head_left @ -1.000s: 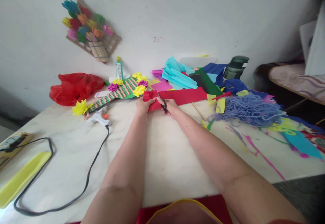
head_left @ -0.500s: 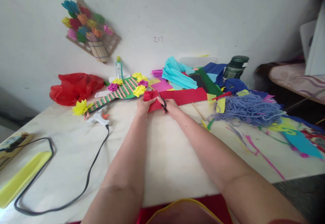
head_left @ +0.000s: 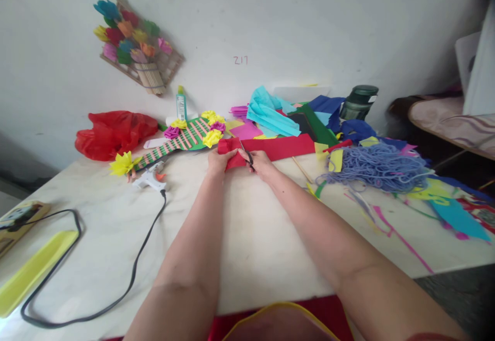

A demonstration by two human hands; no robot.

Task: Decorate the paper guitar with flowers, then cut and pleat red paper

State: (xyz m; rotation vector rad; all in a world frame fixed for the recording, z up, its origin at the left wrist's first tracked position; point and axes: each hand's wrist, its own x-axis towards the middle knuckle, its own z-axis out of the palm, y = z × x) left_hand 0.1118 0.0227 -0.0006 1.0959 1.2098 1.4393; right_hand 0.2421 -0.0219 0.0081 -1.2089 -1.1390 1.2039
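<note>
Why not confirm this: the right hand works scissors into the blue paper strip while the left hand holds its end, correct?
Not quite. The head view shows the paper strip is red, not blue. Otherwise correct: the right hand works the scissors into it while the left hand holds its end.

Both bare forearms extend from the lower edge toward frame centre — left hand curled in a pinch, right hand closed, knuckles up — nearly meeting.
</note>
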